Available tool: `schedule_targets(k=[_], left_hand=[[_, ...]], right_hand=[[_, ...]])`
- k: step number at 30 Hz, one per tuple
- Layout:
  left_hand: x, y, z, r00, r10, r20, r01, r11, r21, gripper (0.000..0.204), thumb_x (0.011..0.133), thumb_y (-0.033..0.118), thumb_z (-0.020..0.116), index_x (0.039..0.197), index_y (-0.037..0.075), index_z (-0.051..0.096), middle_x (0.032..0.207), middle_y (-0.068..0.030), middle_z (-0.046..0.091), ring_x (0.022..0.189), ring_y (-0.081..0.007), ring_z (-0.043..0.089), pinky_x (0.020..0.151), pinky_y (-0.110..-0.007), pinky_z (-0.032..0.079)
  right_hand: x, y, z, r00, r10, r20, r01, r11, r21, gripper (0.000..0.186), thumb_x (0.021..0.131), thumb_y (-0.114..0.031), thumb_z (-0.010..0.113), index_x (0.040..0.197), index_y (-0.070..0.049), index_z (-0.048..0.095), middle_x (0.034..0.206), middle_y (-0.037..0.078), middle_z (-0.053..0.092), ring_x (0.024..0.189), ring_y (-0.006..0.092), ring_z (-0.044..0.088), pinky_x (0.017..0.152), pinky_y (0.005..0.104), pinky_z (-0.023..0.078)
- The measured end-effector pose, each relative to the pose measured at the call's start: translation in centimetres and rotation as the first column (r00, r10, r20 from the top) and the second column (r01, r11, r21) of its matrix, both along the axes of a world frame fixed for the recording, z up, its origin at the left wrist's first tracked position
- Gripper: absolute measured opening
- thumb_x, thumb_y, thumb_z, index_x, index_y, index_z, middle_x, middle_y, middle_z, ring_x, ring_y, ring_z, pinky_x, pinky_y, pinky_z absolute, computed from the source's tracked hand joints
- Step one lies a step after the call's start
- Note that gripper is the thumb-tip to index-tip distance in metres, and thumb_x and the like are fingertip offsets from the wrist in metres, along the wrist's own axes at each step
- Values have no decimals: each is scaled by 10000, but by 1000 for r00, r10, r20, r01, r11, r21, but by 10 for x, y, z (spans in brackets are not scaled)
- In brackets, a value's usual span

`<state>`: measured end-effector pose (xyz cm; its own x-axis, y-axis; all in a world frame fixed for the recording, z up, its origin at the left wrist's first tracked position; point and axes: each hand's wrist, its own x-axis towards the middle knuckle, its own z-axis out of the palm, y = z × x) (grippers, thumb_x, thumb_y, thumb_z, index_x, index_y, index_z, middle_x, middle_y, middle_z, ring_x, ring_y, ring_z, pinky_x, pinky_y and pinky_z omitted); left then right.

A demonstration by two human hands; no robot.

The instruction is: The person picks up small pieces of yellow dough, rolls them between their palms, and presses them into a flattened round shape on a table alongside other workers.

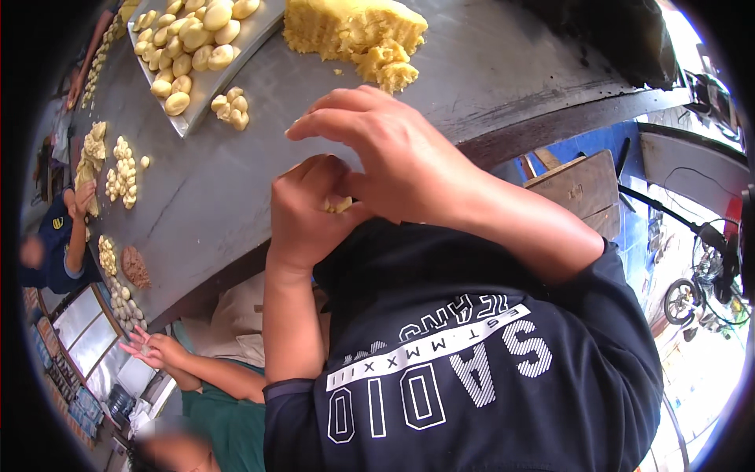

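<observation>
My left hand (305,211) is closed around a small piece of pale yellow dough (339,205), which shows only in part beside the thumb. Just above it my right hand (385,149) arches over, its fingers curved and apart, the thumb reaching down to the left hand. What lies under the right palm is hidden. Beyond my hands sits a big crumbly block of yellow dough (346,30). A small clump of dough balls (231,108) rests on the grey table to the left of the hands, beside a metal tray (236,69) heaped with larger smooth dough balls (197,39).
Along the left of the metal table (197,181) lie more heaps of dough balls (122,175) and a brown lump (135,267). Two co-workers' hands (157,348) (81,198) work there. A wooden stool (578,189) stands at the right, below the table edge.
</observation>
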<state>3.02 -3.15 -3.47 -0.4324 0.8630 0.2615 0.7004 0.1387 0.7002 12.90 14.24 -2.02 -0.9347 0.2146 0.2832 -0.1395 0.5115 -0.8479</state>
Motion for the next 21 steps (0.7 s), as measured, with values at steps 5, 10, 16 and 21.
schedule_targets(k=[5,10,16,21], left_hand=[[-2,-6,-5,982,117,-150,-116,993,17,434,886,310,1007,1027,52,688,811,-65,678,683,-286,669,661,-403,578],[-10,-16,5,793,204,574,-185,978,-93,566,1042,529,867,1247,30,693,906,-22,686,743,-116,616,671,-295,516],[-14,-15,1,725,-49,687,-66,988,141,473,1222,481,590,1163,28,711,921,-14,666,732,-53,521,663,-250,420],[-11,-7,-2,822,30,569,-120,985,121,430,1021,430,899,1128,67,694,965,17,649,741,-57,495,649,-248,406]], right_hand=[[-2,8,9,996,-26,-84,34,995,96,439,879,-52,858,1313,-85,797,1282,123,774,1223,373,729,1044,480,611],[17,54,-5,972,-185,-148,225,919,325,294,937,-171,871,1218,-94,831,1182,106,805,1140,366,749,985,480,623],[21,51,-22,968,-188,-166,240,889,390,320,929,-180,889,1235,-110,830,1201,76,811,1088,320,750,969,446,632],[22,49,-5,974,-163,-159,204,934,294,389,912,-137,923,1289,-103,833,1242,108,816,1126,343,774,968,445,647]])
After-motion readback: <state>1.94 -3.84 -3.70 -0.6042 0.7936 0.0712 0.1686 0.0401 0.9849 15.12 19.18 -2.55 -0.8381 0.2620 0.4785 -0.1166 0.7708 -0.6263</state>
